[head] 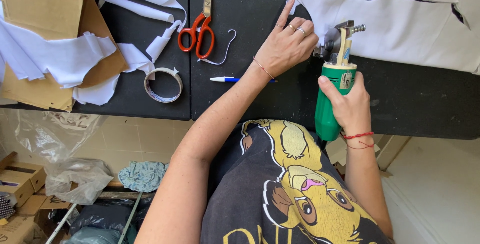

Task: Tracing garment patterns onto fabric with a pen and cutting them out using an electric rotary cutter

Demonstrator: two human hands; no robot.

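Cutting under way: right hand (pixel 352 106) has fingers clamped around the green electric fabric cutter (pixel 332 86), its blade at the edge of the white fabric (pixel 400 19) on the black counter (pixel 240 4). Left hand (pixel 286 46), fingers curled and gripping nothing, steadies beside it. Next needs a slow, guided push, I'd judge.

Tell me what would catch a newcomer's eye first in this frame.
Probably the green electric cutter, gripped by the right hand at the black table's near edge, its head against the white fabric. The left hand rests just left of it, index finger extended. Farther left lie red-handled scissors and a tape roll.
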